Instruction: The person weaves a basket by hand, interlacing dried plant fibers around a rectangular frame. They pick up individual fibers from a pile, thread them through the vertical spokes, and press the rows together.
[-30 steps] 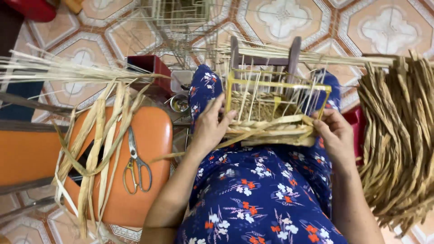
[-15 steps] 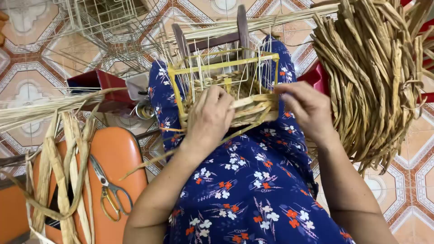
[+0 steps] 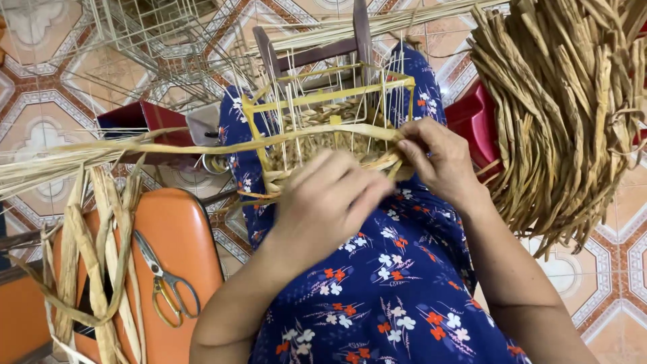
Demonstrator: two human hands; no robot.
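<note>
Your right hand (image 3: 441, 162) is pinching a flat pale straw strip (image 3: 202, 147) against the yellow wire-framed woven basket (image 3: 323, 128); your left hand (image 3: 330, 199), fingers half-curled, is pressing its rim.

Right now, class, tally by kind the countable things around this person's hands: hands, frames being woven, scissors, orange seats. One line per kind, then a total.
Hands: 2, the left hand and right hand, both on the frame
Wire basket frame on the lap: 1
Scissors: 1
Orange seat under the scissors: 1
Total: 5
</note>
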